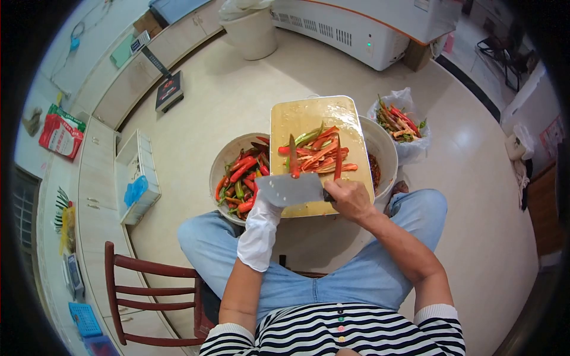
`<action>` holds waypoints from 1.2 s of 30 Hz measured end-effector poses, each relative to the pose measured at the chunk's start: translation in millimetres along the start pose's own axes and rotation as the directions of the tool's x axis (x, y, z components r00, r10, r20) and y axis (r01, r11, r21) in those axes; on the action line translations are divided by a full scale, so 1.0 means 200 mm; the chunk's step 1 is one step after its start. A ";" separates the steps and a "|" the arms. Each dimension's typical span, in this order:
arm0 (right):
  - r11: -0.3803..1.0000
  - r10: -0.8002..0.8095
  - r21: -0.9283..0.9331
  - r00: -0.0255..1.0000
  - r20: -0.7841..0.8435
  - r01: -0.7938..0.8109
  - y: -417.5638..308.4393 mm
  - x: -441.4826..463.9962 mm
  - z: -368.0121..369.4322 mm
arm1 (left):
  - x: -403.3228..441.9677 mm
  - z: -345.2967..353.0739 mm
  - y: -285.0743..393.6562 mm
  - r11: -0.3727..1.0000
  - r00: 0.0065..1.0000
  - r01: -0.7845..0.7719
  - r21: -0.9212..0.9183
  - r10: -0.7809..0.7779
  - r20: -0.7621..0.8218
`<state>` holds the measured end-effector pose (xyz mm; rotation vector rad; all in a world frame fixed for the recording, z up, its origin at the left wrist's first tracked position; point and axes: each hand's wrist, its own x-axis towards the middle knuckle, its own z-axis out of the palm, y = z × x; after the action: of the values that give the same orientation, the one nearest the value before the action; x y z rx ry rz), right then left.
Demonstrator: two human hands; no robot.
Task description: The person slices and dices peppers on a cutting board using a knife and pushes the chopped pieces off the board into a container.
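Observation:
My right hand (351, 200) is closed around the black handle of a cleaver (297, 190), whose broad blade points left across the near part of a cutting board (314, 114). At the blade's left end is my left hand (264, 209) in a white glove; its fingers are mostly hidden by the blade, so its grip is unclear. Split red and green chili peppers (323, 155) lie in a pile on the board beyond the blade. Close to the left hand, a bucket (217, 167) holds whole red and green chilies (242, 172). The board rests over the rims of this bucket and another.
Right of the board, a second bucket (389, 160) contains reddish bits. Beyond it stands a plastic bag (409, 148) of chili scraps (401, 123). A wooden chair (154, 267) is at left. Farther off are a scale (170, 92), a white bin (252, 41) and a freezer (356, 35).

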<state>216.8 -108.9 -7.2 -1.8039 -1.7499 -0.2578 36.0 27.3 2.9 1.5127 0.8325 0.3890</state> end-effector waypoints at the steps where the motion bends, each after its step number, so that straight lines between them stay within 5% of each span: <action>1: 1.000 0.003 0.000 1.000 -0.002 -0.003 0.02 0.00 0.01 | 0.02 0.00 0.01 0.980 0.997 0.082 -0.179 -0.080 0.019; 3: 0.994 0.086 -0.064 0.996 0.011 -0.085 0.06 0.01 0.02 | 0.05 0.00 0.02 0.829 0.971 0.237 -0.507 -0.218 0.097; 7: 0.990 0.118 -0.080 0.993 0.009 -0.117 0.08 0.01 0.03 | 0.03 -0.01 0.02 0.705 0.938 0.347 -0.619 -0.250 0.241; 9: 0.987 0.135 -0.086 0.991 0.008 -0.134 0.07 0.02 0.03 | 0.00 0.01 0.03 0.483 0.905 0.422 -0.767 -0.266 0.331; 10: 0.987 0.134 -0.085 0.991 0.008 -0.133 0.07 0.02 0.03 | 0.00 0.01 0.03 0.483 0.906 0.421 -0.767 -0.266 0.330; 12: 0.988 0.140 -0.068 0.990 0.013 -0.139 0.06 0.03 0.02 | -0.01 0.01 0.02 0.198 0.820 0.566 -0.800 -0.239 0.521; 15: 0.980 0.193 -0.063 0.980 0.057 -0.189 0.07 0.02 0.05 | -0.03 0.02 0.03 0.098 0.797 0.595 -0.798 -0.203 0.569; 21: 0.900 0.427 0.028 0.891 0.152 -0.436 0.07 0.04 0.03 | -0.11 0.04 0.12 0.288 0.816 0.558 -0.778 -0.359 0.453; 28: 0.850 0.465 0.209 0.876 0.130 -0.483 0.10 0.03 0.07 | -0.06 0.04 0.02 0.463 0.873 0.456 -0.760 -0.399 0.280; 32: 0.924 0.237 0.296 0.970 0.047 -0.240 -0.01 0.02 0.00 | 0.10 0.01 -0.23 0.661 0.935 0.353 -0.662 -0.271 0.229; 34: 0.956 0.122 0.268 0.992 0.020 -0.123 -0.05 0.02 -0.02 | 0.15 0.01 -0.43 0.835 0.998 -0.040 -0.548 0.063 0.024; 36: 0.988 -0.010 0.156 1.000 -0.013 0.012 -0.06 0.02 -0.03 | 0.13 0.02 -0.44 0.819 0.997 -0.078 -0.568 0.062 -0.048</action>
<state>206.5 -109.8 2.7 -1.6783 -1.7224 -0.1318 32.2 36.5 -88.8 0.9747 0.6044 0.6528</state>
